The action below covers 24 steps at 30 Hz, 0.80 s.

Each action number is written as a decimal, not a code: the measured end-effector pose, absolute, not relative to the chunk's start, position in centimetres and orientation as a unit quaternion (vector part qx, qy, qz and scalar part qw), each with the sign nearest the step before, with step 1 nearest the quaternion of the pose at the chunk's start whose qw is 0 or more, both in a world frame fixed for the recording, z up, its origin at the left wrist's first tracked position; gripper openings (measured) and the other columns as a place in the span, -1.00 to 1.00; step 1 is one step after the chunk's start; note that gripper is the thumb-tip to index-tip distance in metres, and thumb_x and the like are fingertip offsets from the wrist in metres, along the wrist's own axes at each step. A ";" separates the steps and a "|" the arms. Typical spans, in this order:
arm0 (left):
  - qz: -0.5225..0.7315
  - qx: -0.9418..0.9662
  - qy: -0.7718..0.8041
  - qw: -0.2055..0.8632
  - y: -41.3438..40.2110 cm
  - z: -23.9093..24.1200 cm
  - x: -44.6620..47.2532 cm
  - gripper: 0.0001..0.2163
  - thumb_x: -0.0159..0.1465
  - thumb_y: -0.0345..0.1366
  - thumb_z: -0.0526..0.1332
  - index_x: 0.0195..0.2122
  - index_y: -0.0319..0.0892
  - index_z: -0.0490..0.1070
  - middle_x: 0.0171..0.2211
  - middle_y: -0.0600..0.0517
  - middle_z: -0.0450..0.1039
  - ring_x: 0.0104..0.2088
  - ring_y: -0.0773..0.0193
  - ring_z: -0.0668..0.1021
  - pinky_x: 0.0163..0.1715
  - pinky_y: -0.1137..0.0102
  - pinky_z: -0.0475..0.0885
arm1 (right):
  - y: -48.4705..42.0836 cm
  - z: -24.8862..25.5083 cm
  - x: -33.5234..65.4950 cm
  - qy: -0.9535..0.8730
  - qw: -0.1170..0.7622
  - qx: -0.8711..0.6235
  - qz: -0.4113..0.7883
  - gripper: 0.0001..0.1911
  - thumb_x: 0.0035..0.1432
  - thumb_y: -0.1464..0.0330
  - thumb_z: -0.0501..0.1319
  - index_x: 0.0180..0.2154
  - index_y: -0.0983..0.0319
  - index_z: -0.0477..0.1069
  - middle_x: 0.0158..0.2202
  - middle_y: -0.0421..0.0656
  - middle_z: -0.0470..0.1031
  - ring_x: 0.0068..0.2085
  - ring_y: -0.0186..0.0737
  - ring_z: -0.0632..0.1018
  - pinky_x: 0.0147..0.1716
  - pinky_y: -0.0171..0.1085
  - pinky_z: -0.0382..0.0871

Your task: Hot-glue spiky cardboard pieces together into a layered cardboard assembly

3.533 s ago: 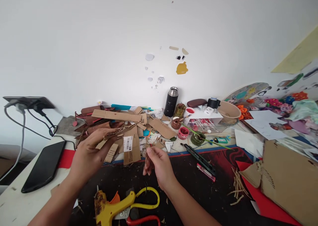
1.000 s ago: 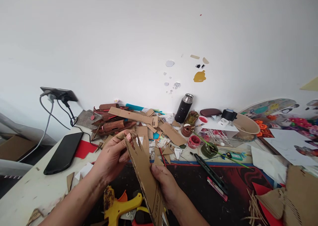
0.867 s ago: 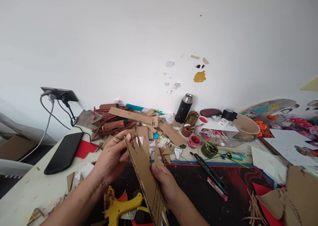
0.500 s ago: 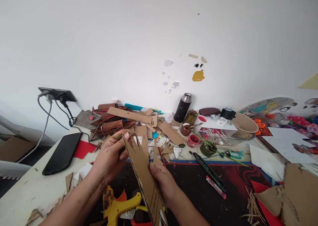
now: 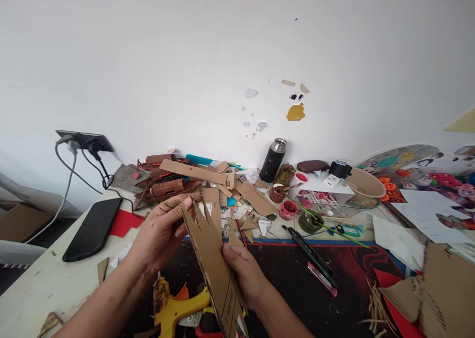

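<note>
Between both hands is a long brown cardboard piece (image 5: 213,259), cut into narrow pointed prongs at its far end and printed near its lower end. My left hand (image 5: 165,231) pinches the prongs at the tip with thumb and fingers. Lower down, my right hand (image 5: 245,276) grips the right edge, thumb on the face and its other fingers hidden behind. Under the cardboard, a yellow glue gun (image 5: 178,308) lies on the dark mat, partly covered, with other tools beside it.
A black phone (image 5: 92,229) lies at left. Cardboard scraps (image 5: 256,199) and brown painted models (image 5: 166,189) cover the back. A black flask (image 5: 273,160), red paint pot (image 5: 288,210) and green paint jar (image 5: 311,222) stand behind. A dark green pen-like tool (image 5: 311,256) and pink cutter (image 5: 322,279) lie right.
My left hand and the top of the cardboard have shifted slightly left. The right hand keeps its grip in nearly the same place.
</note>
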<state>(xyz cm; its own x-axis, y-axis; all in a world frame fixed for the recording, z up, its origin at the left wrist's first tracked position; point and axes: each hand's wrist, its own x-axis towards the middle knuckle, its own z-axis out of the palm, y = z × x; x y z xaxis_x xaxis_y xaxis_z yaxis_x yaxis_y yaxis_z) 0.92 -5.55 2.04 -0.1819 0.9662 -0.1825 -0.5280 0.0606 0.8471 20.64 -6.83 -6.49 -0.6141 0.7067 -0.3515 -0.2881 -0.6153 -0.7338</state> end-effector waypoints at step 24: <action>0.719 0.291 0.421 0.470 -4.1 3.8 -3.5 -0.54 0.10 -0.16 0.69 -0.45 -0.18 0.37 -0.53 0.18 0.28 -0.59 0.51 0.21 -0.65 0.56 0.15 | -6.3 -6.7 21.0 -0.400 0.346 -0.339 0.778 -0.20 0.05 -0.36 0.51 -0.33 0.30 0.69 -0.43 -0.11 0.63 -0.37 -0.19 0.57 -0.27 -0.26 0.40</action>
